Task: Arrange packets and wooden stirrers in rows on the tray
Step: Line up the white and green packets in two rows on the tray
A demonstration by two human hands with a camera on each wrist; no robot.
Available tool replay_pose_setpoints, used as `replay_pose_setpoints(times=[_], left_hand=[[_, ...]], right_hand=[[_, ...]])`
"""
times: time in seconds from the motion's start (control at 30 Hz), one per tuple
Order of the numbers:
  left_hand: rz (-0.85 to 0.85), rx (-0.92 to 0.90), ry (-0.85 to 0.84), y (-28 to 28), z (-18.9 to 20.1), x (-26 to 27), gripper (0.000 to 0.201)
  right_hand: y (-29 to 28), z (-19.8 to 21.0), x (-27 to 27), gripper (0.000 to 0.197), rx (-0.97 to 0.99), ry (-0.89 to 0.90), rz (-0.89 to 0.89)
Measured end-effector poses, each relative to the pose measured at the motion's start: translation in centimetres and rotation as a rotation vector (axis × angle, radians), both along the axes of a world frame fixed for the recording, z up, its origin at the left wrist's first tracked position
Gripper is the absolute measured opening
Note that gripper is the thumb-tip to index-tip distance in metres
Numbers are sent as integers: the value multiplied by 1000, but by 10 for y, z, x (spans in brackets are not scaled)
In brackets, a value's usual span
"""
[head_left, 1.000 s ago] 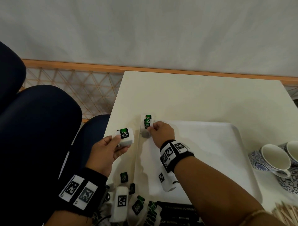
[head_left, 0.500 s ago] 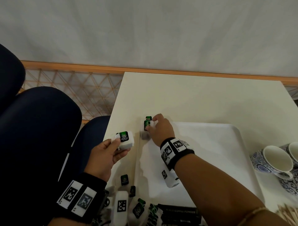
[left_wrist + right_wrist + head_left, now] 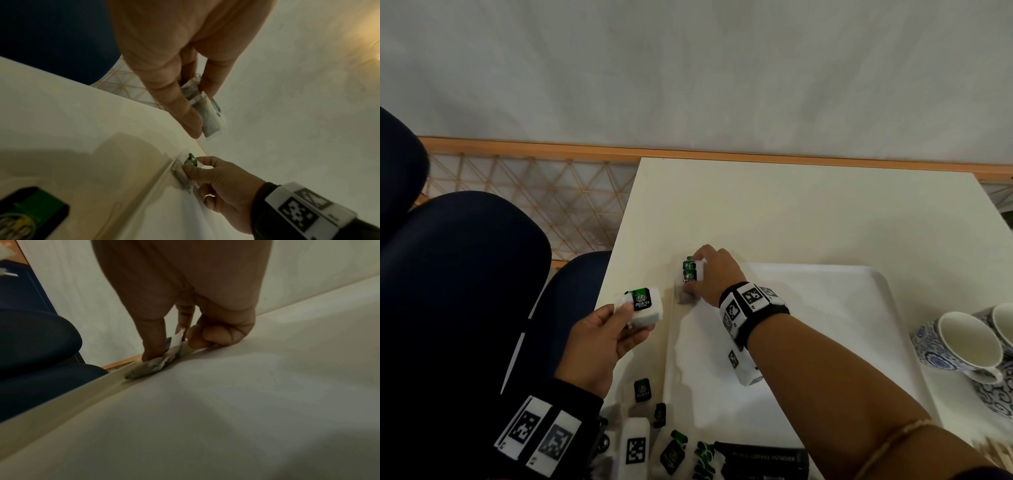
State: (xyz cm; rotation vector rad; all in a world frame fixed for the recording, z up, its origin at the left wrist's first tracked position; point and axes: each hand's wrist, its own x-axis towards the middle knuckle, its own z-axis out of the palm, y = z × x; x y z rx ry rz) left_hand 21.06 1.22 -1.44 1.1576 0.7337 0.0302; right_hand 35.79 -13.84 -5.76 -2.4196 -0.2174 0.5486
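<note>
A white tray [image 3: 825, 308] lies on the cream table. At its far left corner my right hand [image 3: 710, 274] pinches a small stack of green tea packets [image 3: 690, 275] down on the tray; the right wrist view shows thumb and fingers on those packets [image 3: 152, 365]. Left of the tray, above the table, my left hand [image 3: 599, 339] holds another green tea packet [image 3: 642, 306] between thumb and fingers, seen edge-on as a tea packet [image 3: 209, 116] in the left wrist view. More green packets [image 3: 643, 390] lie loose at the near table edge.
Black coffee powder sachets [image 3: 760, 459] lie at the tray's near side. Blue-patterned cups [image 3: 969, 346] stand right of the tray, with wooden stirrers [image 3: 996, 455] at the bottom right. Dark blue chairs [image 3: 458, 274] are on the left, beyond the table edge.
My right hand has shifted slightly further over the packet stack at the tray corner. The left hand with its packet has dropped a little lower.
</note>
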Motion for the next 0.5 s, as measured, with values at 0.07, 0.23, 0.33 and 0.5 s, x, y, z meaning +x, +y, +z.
replay_pose_setpoints(times=[0.07,0.23,0.33,0.5], left_hand=[[-1,0,5,0,0,0,14],[5,1,5,1,0,0,14],[7,0,8,1,-1,0,14],[0,-5,3,1,-1,0,14]], right_hand=[[0,0,0,53,3,-4,-2],[0,1,0,40,-2,-4,27],[-3,3,1,36,-4,27,45],[-5,10,4,20,18,26,36]])
